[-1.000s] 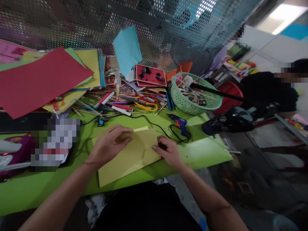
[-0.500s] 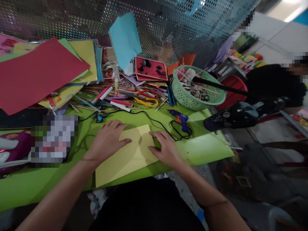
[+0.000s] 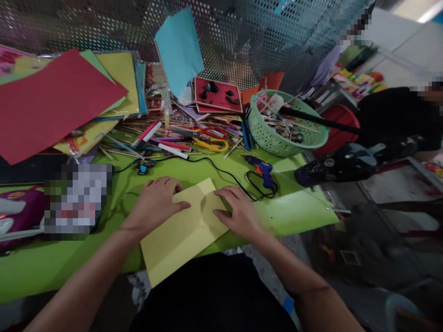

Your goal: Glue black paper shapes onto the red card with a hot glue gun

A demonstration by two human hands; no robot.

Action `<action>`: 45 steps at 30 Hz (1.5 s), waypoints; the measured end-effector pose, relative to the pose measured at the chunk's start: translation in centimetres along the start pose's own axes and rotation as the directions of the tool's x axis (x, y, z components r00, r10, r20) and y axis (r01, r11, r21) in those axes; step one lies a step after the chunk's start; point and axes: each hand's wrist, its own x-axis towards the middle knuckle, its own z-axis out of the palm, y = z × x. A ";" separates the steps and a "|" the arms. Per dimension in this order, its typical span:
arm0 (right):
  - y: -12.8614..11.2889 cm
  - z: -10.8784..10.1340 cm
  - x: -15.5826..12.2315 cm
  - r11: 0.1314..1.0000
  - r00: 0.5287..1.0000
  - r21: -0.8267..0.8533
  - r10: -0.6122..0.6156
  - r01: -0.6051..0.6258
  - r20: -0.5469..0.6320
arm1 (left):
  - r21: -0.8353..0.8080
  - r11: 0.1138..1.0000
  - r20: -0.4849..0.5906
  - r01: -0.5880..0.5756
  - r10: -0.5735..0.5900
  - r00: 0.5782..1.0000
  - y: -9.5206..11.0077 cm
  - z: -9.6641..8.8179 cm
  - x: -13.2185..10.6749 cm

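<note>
A folded sheet of pale yellow paper (image 3: pixel 180 235) lies on the green table (image 3: pixel 294 214) in front of me, one corner hanging over the near edge. My left hand (image 3: pixel 155 203) rests flat on the sheet's left part, fingers stretched along the fold. My right hand (image 3: pixel 238 214) presses flat on the sheet's right end, fingers spread. Neither hand grips anything.
Behind the sheet runs a black cord to a blue glue gun (image 3: pixel 261 171). Farther back lie scissors (image 3: pixel 211 138), markers, sticks, a green basket (image 3: pixel 287 131) and stacked coloured sheets (image 3: pixel 58 101). Another person in black sits at the right (image 3: pixel 394 117).
The yellow sheet has turned and slid toward me, its near corner now past the table edge. Both hands flattened onto it and stayed pressing.
</note>
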 end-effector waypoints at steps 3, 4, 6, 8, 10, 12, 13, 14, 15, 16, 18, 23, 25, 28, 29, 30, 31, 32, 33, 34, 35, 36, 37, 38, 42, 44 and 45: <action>0.0 0.1 0.1 1.000 1.000 0.006 0.022 -0.022 0.008 | -0.057 0.998 -0.007 0.016 -0.016 1.000 0.2 -0.2 0.0; -0.1 0.1 0.1 0.999 0.999 0.015 0.037 -0.037 0.008 | -0.094 0.995 0.008 0.026 -0.026 1.000 0.4 -0.3 0.0; -0.1 0.0 0.1 0.996 0.998 0.056 0.070 -0.070 0.002 | -0.199 0.979 0.069 0.052 -0.039 0.997 0.6 -0.6 -0.1; 0.0 0.0 0.1 0.986 0.996 0.138 0.091 -0.089 -0.013 | -0.321 0.944 0.124 0.072 -0.034 0.992 0.7 -0.8 -0.2; 0.1 -0.2 0.0 0.962 0.994 0.254 0.110 -0.099 -0.029 | -0.424 0.904 0.126 0.061 -0.007 0.992 0.8 -1.0 -0.4; 0.3 -0.3 -0.2 0.923 0.991 0.368 0.131 -0.108 -0.036 | -0.477 0.879 0.092 0.026 0.021 0.996 0.7 -1.0 -0.5; 0.3 -0.3 -0.2 0.905 0.989 0.410 0.141 -0.116 -0.031 | -0.483 0.876 0.067 0.003 0.034 0.997 0.7 -1.0 -0.6; 0.4 -0.4 -0.3 0.889 0.988 0.441 0.151 -0.128 -0.017 | -0.479 0.878 0.043 -0.020 0.046 0.998 0.6 -1.0 -0.7; 0.5 -0.4 -0.4 0.876 0.987 0.461 0.158 -0.142 0.005 | -0.470 0.882 0.020 -0.042 0.058 0.998 0.6 -1.0 -0.7; 0.6 -0.3 -0.5 0.869 0.986 0.470 0.163 -0.157 0.028 | -0.459 0.886 0.002 -0.061 0.070 0.998 0.5 -1.0 -0.7; 0.7 -0.2 -0.6 0.870 0.984 0.461 0.174 -0.174 0.044 | -0.441 0.894 -0.012 -0.078 0.081 0.997 0.4 -1.0 -0.7; 0.7 -0.4 -0.6 0.865 0.971 0.477 0.223 -0.155 -0.089 | -0.437 0.898 0.044 -0.059 0.087 0.995 -0.2 -1.7 -0.6; 0.6 -0.6 -0.5 0.849 0.962 0.505 0.247 -0.158 -0.114 | -0.430 0.902 0.077 -0.032 0.072 0.994 -0.6 -2.2 -0.7; 0.4 -0.8 -0.5 0.830 0.951 0.528 0.285 -0.183 -0.118 | -0.441 0.898 0.073 0.001 0.035 0.997 -1.0 -2.7 -0.9; 0.4 -0.8 -0.5 0.822 0.949 0.535 0.296 -0.195 -0.109 | -0.452 0.892 0.070 0.008 0.027 0.997 -1.1 -2.7 -1.0; 0.5 -0.8 -0.5 0.815 0.947 0.543 0.304 -0.203 -0.102 | -0.463 0.886 0.070 0.015 0.020 0.997 -1.3 -2.7 -1.0; 0.5 -0.7 -0.5 0.806 0.945 0.553 0.313 -0.212 -0.095 | -0.471 0.882 0.077 0.023 0.016 0.997 -1.4 -2.7 -1.0; 0.6 -0.7 -0.5 0.795 0.942 0.565 0.325 -0.221 -0.088 | -0.477 0.879 0.083 0.028 0.013 0.996 -1.5 -2.6 -1.0; 0.7 -0.6 -0.6 0.781 0.938 0.581 0.337 -0.231 -0.080 | -0.479 0.877 0.090 0.032 0.013 0.996 -1.6 -2.5 -1.0; 0.8 -0.6 -0.6 0.762 0.936 0.603 0.347 -0.238 -0.068 | -0.480 0.877 0.096 0.035 0.013 0.995 -1.6 -2.4 -0.9; 0.8 -0.6 -0.7 0.737 0.935 0.631 0.352 -0.243 -0.052 | -0.481 0.876 0.103 0.037 0.015 0.995 -1.7 -2.3 -0.9; 0.9 -0.6 -0.7 0.707 0.936 0.664 0.352 -0.243 -0.032 | -0.484 0.874 0.111 0.039 0.017 0.994 -1.7 -2.2 -0.9; 1.0 -0.7 -0.6 0.674 0.938 0.699 0.347 -0.241 -0.011 | -0.488 0.872 0.123 0.041 0.023 0.992 -1.6 -2.1 -0.9; 1.0 -0.8 -0.5 0.639 0.941 0.732 0.339 -0.237 0.009 | -0.493 0.869 0.136 0.041 0.030 0.990 -1.6 -2.0 -0.8; 1.3 -1.2 0.5 0.571 0.941 0.794 0.339 -0.209 0.004 | -0.510 0.859 0.185 0.040 0.064 0.981 -1.4 -1.8 -0.8; 1.3 -1.3 1.2 0.593 0.934 0.779 0.356 -0.202 -0.029 | -0.511 0.858 0.197 0.045 0.066 0.978 -1.3 -1.8 -0.7; 1.3 -1.4 1.6 0.603 0.930 0.771 0.365 -0.204 -0.039 | -0.510 0.859 0.200 0.047 0.065 0.978 -1.3 -1.9 -0.7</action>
